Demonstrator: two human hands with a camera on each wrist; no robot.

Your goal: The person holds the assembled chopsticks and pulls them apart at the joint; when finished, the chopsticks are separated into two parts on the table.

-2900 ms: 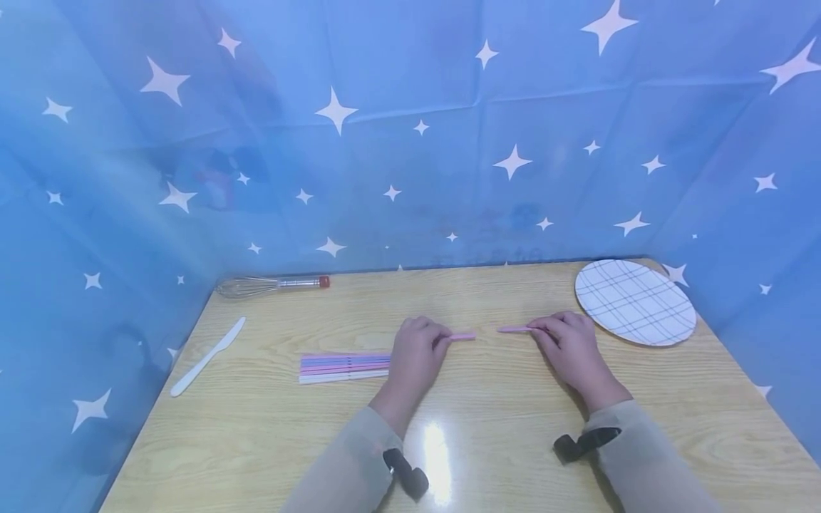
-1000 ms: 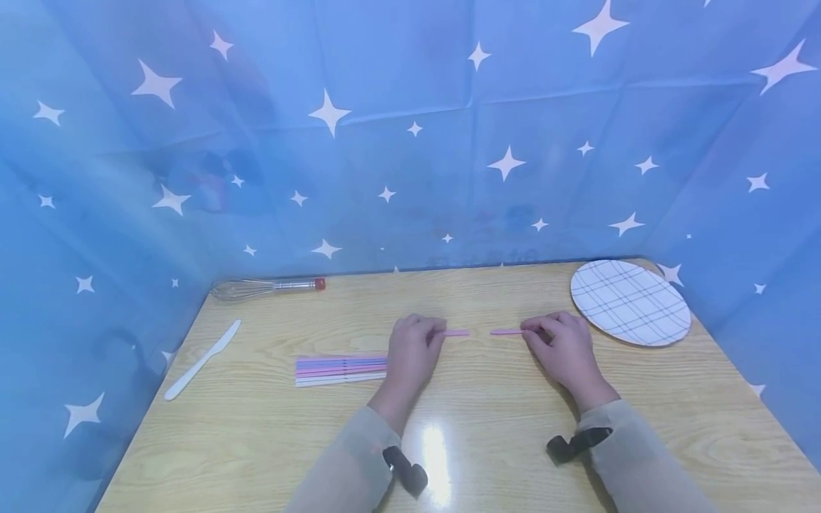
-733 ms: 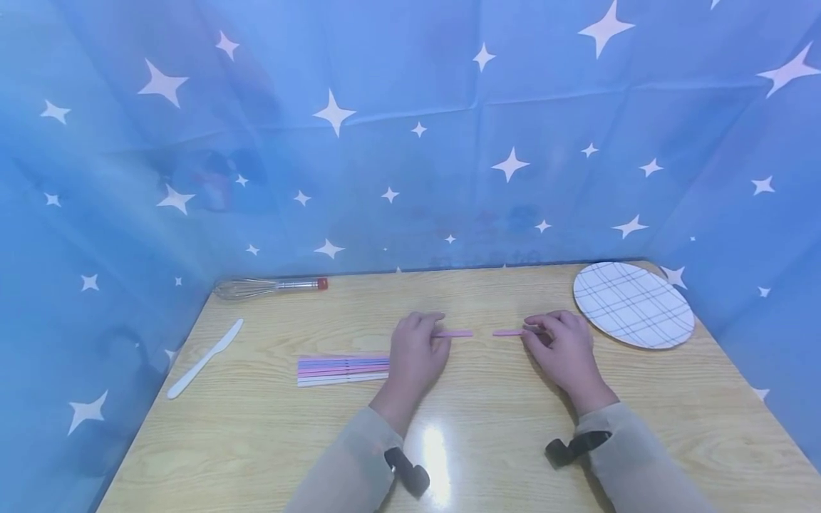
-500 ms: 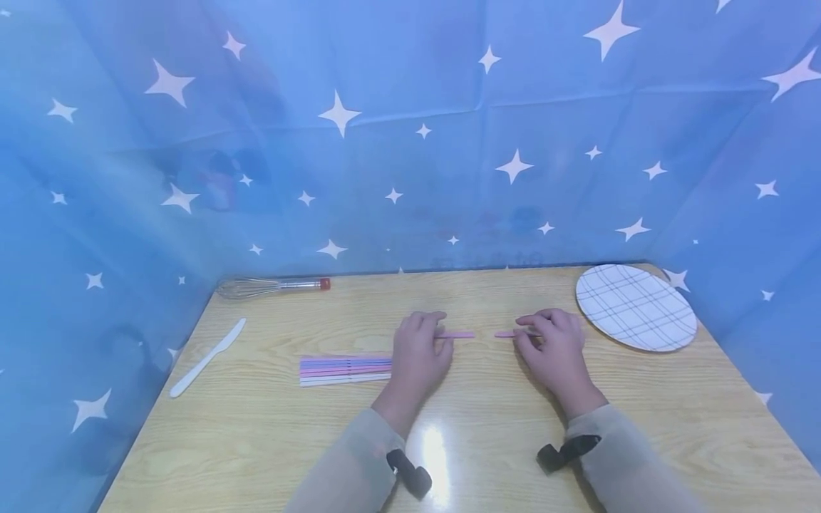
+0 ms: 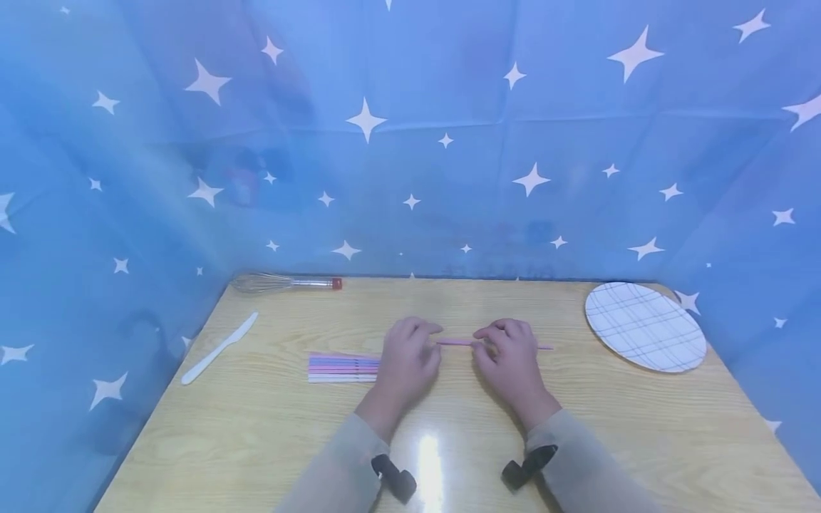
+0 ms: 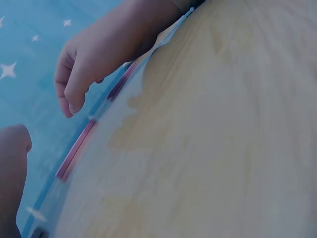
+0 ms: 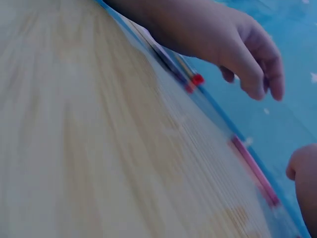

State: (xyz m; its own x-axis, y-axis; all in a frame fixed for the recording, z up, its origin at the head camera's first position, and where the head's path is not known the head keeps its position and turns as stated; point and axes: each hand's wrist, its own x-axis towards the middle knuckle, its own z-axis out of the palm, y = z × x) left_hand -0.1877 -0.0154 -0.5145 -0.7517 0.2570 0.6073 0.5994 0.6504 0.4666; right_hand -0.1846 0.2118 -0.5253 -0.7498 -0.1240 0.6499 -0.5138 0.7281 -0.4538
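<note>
Two short, thin pink sticks lie roughly end to end on the table. The left pink stick (image 5: 454,343) shows between my hands; the right pink stick (image 5: 546,348) shows past my right hand's far side. My left hand (image 5: 408,360) hovers by the left stick's outer end, fingers loosely bent and apart from it. My right hand (image 5: 509,360) is raised over the gap between the sticks, hiding parts of both, with thumb and fingers loosely curved around nothing. The left wrist view shows the right hand (image 6: 99,54) above the table, with the left stick (image 6: 77,148) lying below it.
Beyond my left wrist lies a row of several slim pink, purple and white sticks (image 5: 340,369), partly covered by that hand. A whisk (image 5: 288,283) is at the back left, a white knife (image 5: 219,348) at the left. A checked plate (image 5: 644,328) stands at the back right.
Both hands held a pink stick earlier and have let go. My right hand has moved left, off its stick and nearer my left hand. The head view has shifted slightly.
</note>
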